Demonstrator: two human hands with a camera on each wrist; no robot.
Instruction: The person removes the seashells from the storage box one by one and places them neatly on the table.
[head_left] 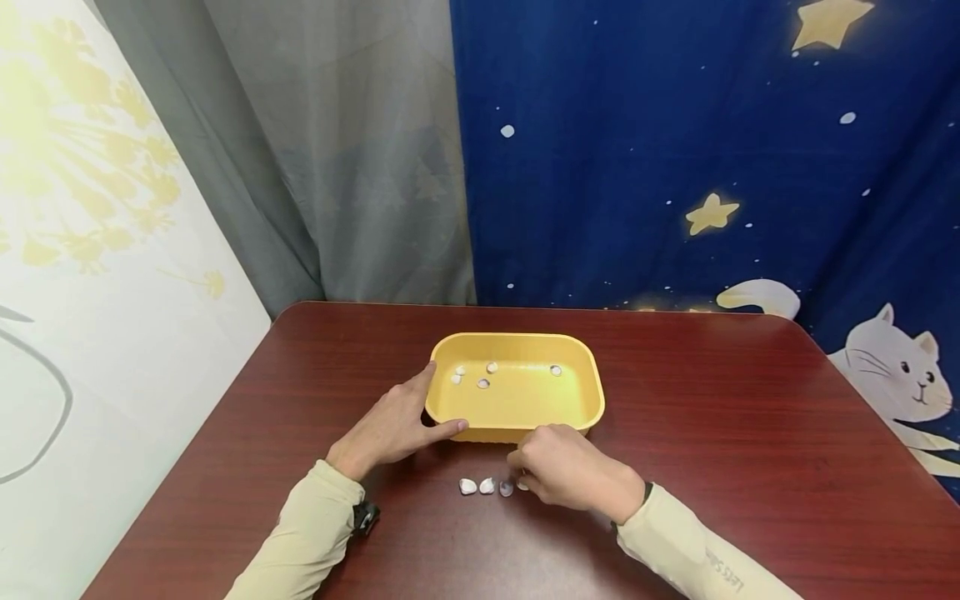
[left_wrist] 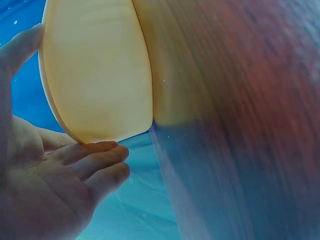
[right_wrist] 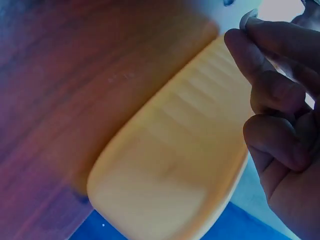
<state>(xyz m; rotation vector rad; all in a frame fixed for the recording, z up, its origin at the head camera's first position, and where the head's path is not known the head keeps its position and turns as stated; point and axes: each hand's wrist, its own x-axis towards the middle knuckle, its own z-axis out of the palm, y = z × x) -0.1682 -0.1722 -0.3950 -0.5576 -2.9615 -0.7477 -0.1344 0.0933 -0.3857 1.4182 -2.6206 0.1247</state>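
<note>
A yellow plastic tray (head_left: 525, 408) rests on the table with several small white and grey shells, one a shell (head_left: 556, 370) toward its right end. My left hand (head_left: 392, 423) touches the tray's left end, thumb at the near rim and fingers spread along the side. In front of the tray lies a row of small shells, among them a white shell (head_left: 468, 486) and a dark grey shell (head_left: 506, 488). At the row's right end is my right hand (head_left: 570, 468). The right wrist view shows its fingertips pinching a small shell (right_wrist: 246, 20), while the other fingers are curled.
The dark red wooden table (head_left: 750, 433) extends on both sides of the tray. Behind it hang a grey curtain (head_left: 375, 167) and a blue star-patterned curtain (head_left: 600, 167). A white patterned panel (head_left: 112, 333) stands along the left side.
</note>
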